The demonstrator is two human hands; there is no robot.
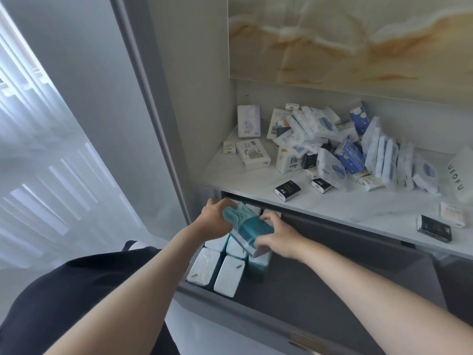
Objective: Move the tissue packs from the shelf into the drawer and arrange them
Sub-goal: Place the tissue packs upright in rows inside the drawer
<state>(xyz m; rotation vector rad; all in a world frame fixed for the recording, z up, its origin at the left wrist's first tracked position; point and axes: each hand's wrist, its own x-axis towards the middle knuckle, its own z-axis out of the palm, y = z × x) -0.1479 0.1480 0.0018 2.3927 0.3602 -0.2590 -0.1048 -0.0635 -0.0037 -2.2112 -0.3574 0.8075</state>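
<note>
Your L hand (213, 220) & R hand (277, 239) clasp one teal pack (248, 226), tilted above rows (229, 275) at left wall of drawer (332, 290); dark floor shows to their right.

We count one left hand (213, 219), one right hand (277, 239), one teal tissue pack (245, 226) between them, two white-topped packs (229, 275) just below, and beyond, a heap (332, 144) past counting.

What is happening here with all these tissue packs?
A person grips a teal tissue pack with the left hand and the right hand, above the open drawer. The stored packs stand in rows at its left end. A large heap of packs lies on the shelf, not yet moved.
</note>
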